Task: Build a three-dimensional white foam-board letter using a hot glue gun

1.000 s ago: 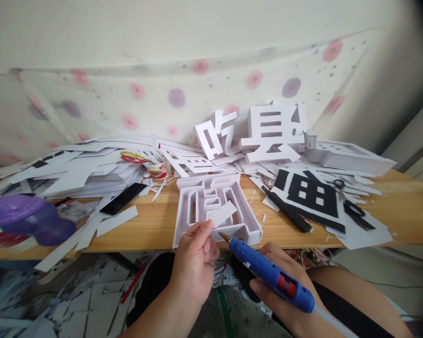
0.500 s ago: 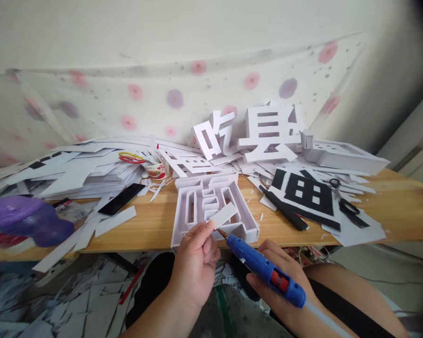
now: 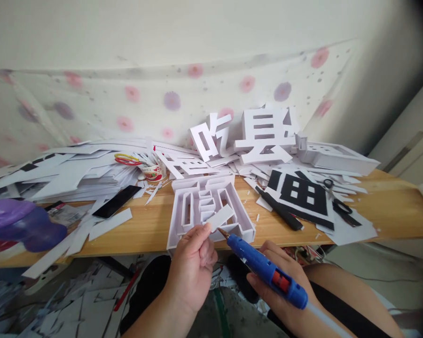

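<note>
From the left grip (image 3: 194, 265) juts a white strip (image 3: 221, 216).

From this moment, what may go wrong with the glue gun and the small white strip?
The nozzle of the glue gun sits near the left hand; if hot, a slip might burn it. The white strip is pinched at one end, so it might twist. Stray glue might mark the letter frame close by.

Blue glue gun (image 3: 265, 268), wht strip (image 3: 221, 216), wht sheet (image 3: 148, 107) w/ pink & purp spots
</note>
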Demonstrator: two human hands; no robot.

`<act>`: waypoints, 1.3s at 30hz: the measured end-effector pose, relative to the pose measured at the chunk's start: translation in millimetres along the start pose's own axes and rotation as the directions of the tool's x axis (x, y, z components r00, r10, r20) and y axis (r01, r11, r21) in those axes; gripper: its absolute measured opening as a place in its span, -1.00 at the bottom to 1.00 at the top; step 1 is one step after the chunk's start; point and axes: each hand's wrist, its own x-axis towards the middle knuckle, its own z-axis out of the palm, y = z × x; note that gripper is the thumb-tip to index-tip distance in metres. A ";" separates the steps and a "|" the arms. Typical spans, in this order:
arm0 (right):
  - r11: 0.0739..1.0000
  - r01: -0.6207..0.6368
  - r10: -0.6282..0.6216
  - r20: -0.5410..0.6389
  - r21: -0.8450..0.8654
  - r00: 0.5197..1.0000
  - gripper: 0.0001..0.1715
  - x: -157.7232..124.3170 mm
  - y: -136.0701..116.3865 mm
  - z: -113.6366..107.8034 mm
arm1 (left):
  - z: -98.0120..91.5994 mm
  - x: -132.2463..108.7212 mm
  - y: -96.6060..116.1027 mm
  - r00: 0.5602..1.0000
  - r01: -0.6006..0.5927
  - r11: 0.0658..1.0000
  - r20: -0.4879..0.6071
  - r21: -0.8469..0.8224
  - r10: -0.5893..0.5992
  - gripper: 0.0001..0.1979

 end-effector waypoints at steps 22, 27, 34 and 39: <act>0.999 0.030 -0.032 -0.131 -0.015 0.991 -0.69 0.6 12.1 -1.4 | -10.3 3.0 4.3 0.999 0.043 0.999 -0.015 -0.034 -0.043 -0.65; 0.998 0.059 -0.053 -0.168 0.029 0.984 -0.70 0.6 9.3 -3.5 | -14.4 3.5 6.2 1.000 0.027 0.999 0.004 -0.032 -0.027 -0.59; 0.926 -0.174 0.214 -0.087 0.335 0.973 -0.76 -2.0 4.1 -11.1 | -22.4 5.5 11.4 0.997 -0.072 0.980 0.026 0.185 0.068 -0.60; 0.813 -0.305 0.359 -0.016 0.496 0.933 -0.71 -7.0 6.8 -10.4 | -29.6 7.7 13.1 0.983 -0.183 0.903 0.074 0.388 0.167 -0.65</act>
